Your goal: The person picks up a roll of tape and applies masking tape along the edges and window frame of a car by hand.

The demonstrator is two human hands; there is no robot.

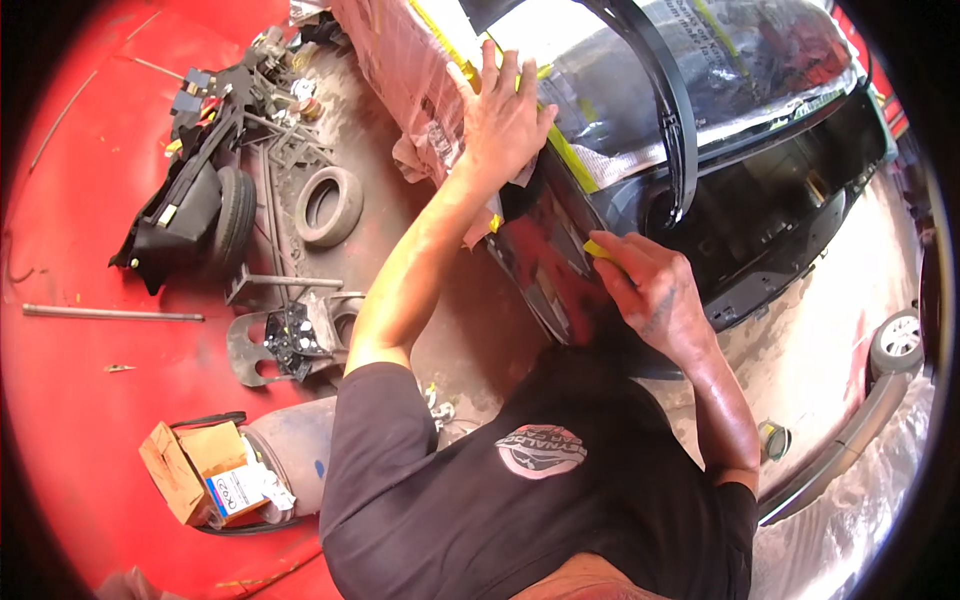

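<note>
My left hand lies with fingers spread on the taped edge of a dark car body, over yellow masking tape. Beside it, newspaper and film masking covers the glass area. Closer to me, my right hand pinches a small yellow piece against or just above the glossy dark body panel. Most of that piece is hidden by my fingers, so I cannot tell if it is tape. A curved black trim or seal arches over the masked glass.
Pinkish masking film hangs along the car's left side. On the floor lie a tyre, a black plastic car part and metal frames. A cardboard box rests by a grey drum. At right are a bumper, a wheel and a tin.
</note>
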